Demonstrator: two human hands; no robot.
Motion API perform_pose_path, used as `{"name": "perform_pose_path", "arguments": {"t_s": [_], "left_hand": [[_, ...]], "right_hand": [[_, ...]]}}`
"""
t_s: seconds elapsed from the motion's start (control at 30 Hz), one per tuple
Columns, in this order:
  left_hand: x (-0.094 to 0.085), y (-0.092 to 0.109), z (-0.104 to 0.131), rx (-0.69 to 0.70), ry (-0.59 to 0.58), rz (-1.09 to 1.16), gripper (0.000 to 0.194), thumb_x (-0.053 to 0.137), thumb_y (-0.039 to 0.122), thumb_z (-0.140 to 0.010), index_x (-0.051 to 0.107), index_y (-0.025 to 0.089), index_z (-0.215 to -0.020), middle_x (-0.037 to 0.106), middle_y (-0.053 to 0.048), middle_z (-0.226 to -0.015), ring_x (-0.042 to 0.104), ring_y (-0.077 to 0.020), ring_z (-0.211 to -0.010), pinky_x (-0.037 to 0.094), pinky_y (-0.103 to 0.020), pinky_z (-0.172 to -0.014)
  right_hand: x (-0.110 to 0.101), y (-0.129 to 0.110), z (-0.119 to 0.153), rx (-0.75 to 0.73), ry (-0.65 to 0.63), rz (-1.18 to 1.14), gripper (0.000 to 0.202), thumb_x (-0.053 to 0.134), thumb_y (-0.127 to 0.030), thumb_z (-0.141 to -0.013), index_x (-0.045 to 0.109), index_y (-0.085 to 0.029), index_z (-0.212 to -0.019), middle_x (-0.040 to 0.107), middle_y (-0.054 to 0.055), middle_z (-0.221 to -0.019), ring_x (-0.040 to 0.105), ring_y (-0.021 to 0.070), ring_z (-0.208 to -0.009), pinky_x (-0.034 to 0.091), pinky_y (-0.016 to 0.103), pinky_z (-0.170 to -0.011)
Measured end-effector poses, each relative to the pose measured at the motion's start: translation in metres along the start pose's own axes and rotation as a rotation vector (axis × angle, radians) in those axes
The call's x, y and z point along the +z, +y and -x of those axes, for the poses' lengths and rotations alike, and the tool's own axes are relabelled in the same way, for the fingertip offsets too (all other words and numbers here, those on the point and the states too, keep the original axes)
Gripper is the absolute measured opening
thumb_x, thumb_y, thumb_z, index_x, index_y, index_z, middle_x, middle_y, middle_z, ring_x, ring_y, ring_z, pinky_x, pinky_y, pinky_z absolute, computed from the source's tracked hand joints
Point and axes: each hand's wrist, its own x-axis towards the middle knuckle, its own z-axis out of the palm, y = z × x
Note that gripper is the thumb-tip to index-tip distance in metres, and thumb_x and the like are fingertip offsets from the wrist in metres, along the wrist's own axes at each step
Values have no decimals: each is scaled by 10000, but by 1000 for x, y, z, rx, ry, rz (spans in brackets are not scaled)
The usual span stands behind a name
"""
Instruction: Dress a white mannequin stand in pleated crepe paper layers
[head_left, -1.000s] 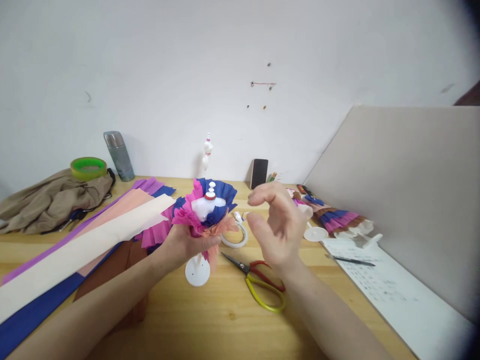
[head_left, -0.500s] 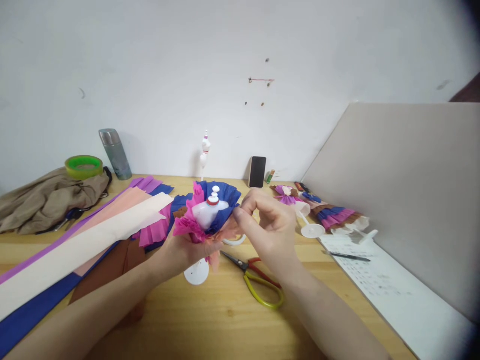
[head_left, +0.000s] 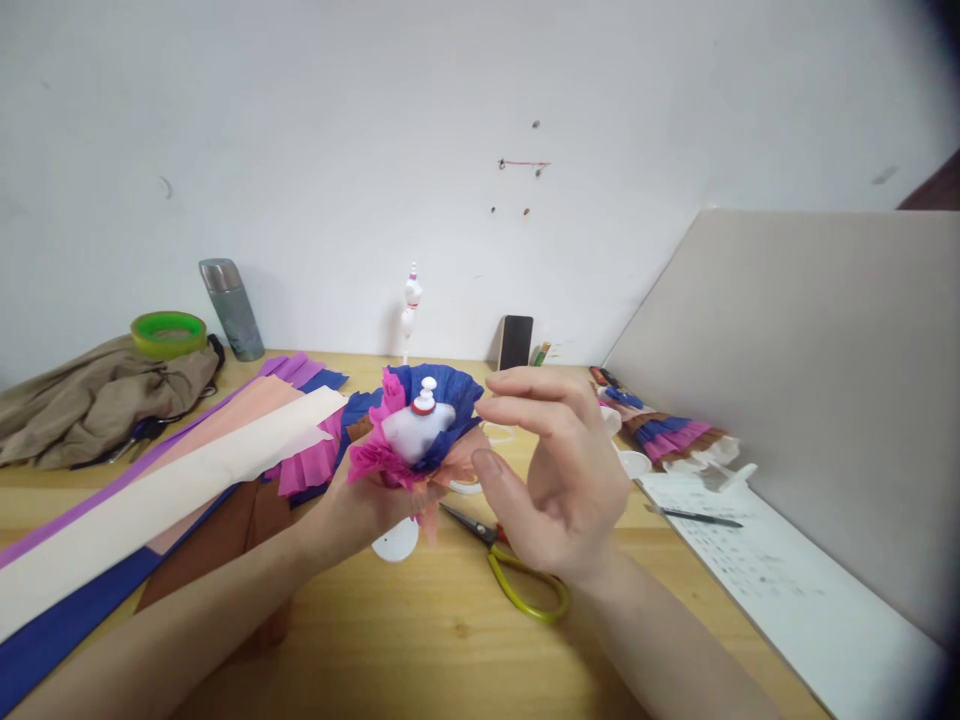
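Observation:
A white figure [head_left: 418, 430] with a red ring and small stacked knobs on top stands tilted at the centre, ringed by pink, blue and peach crepe paper [head_left: 442, 385]. My left hand [head_left: 360, 515] is wrapped round it from below, most of its fingers hidden by the paper. Just right of the blue and peach paper, my right hand [head_left: 559, 460] has its fingers apart and holds nothing. Below the figure, a white disc [head_left: 396, 541] shows. Scissors [head_left: 529, 590] with yellow and red handles lie partly behind my right hand.
Long crepe strips [head_left: 172, 480] cover the left. Behind stand a thermos [head_left: 234, 310], green tape roll [head_left: 169, 335] on cloth, a white ornament [head_left: 410, 305] and a phone [head_left: 515, 343]. At right are a ruffled paper piece [head_left: 671, 440], a pen [head_left: 697, 517] and a written sheet [head_left: 795, 590].
My right hand has let go of the blue paper's edge, moved slightly right and spread its fingers. The figure in my left hand has shifted slightly.

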Motion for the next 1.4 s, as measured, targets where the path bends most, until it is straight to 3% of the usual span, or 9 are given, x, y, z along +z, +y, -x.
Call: {"name": "perform_pose_path", "arguments": {"t_s": [0.17,0.33,0.43,0.5,0.57,0.67,0.77,1.2,1.4], "left_hand": [[-4,-3,-7,67,86,173,274,881,282,-602,718,164,-788,742,-40,-759,678,-216,-756,531,-291,-676],[-17,-7,-13,-103,-99,409,381,918,322,-594,728,128,-862,718,-43,-777,666,-169,-749,538,-282,-749],[-25,-10,-13,-166,-163,442,365,909,328,-640,731,127,-887,713,-45,-783,653,-144,-736,518,-240,-713],[-30,-12,-11,-189,-193,461,356,910,327,-646,732,117,-872,703,-45,-761,642,-130,-709,507,-220,-682],[-33,-14,-9,-217,-198,483,372,916,323,-636,735,103,-875,700,-51,-748,646,-136,-702,519,-227,-685],[-37,-18,-3,-296,-168,500,378,924,304,-616,729,95,-864,709,-60,-731,662,-149,-677,539,-243,-670],[-38,-22,5,-363,-168,505,359,917,303,-623,718,93,-836,714,-64,-713,663,-145,-638,549,-250,-664],[-14,-40,28,-664,-206,628,368,919,242,-607,672,109,-846,725,-64,-721,683,-153,-620,562,-227,-569],[-8,-42,29,-700,-206,611,417,922,246,-592,657,119,-889,718,-54,-728,686,-159,-617,549,-231,-556]], "right_hand": [[-9,6,-7,139,4,-7,179,605,-143,-828,663,-239,-968,673,89,-1093,638,263,-1045,546,453,-856],[-9,23,-12,367,-32,-177,134,604,-132,-828,643,-214,-926,642,51,-1086,636,129,-694,530,328,-639],[-10,43,-9,535,-43,-134,83,615,-194,-809,597,-211,-888,614,-7,-863,606,111,-598,488,284,-570],[-16,57,-2,709,-219,-100,75,600,-250,-812,539,-211,-794,549,-44,-661,589,123,-543,448,264,-530],[-25,66,11,832,-585,-48,141,576,-272,-813,505,-207,-710,530,-39,-603,567,130,-531,425,266,-536],[-40,67,40,839,-1129,146,107,590,-245,-798,529,-200,-723,588,-9,-652,530,140,-580,358,265,-551],[-51,58,69,831,-1350,262,88,612,-199,-770,526,-205,-753,634,4,-726,531,147,-619,317,263,-568],[-68,41,89,756,-1347,376,187,536,-93,-807,568,-187,-966,674,54,-870,597,179,-705,361,281,-627],[-68,41,106,670,-1226,336,508,553,-84,-801,575,-220,-1290,650,63,-978,616,180,-741,394,275,-629]]}}
